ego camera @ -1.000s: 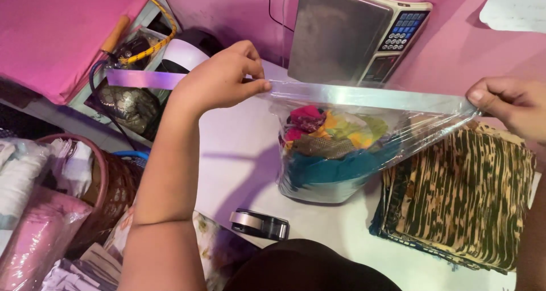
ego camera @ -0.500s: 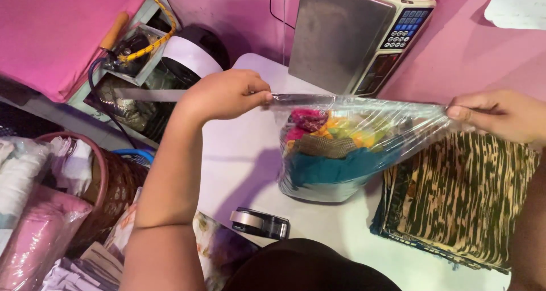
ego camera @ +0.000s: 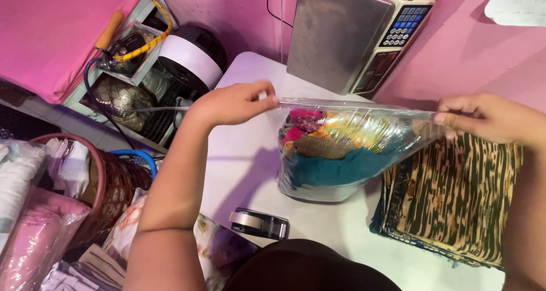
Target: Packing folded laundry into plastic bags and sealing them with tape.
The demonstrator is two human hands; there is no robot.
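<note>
A clear plastic bag (ego camera: pixel 341 149) full of folded colourful fabric, teal, pink, yellow and brown, stands on the white table (ego camera: pixel 250 154). My left hand (ego camera: pixel 236 102) pinches the left end of the bag's top edge. At the other end my right hand (ego camera: pixel 489 117) pinches the right corner. The top edge is stretched flat and taut between both hands, just above the fabric.
A folded brown and green striped cloth stack (ego camera: pixel 455 194) lies right of the bag. A tape dispenser (ego camera: pixel 259 223) sits at the table's front edge. A weighing scale (ego camera: pixel 355 32) stands behind. A wicker basket (ego camera: pixel 108 188), a fan (ego camera: pixel 187 61) and a shelf are on the left.
Both hands have come lower and closer together, bringing the bag's stretched top edge down onto the fabric. The bag itself stays where it stood.
</note>
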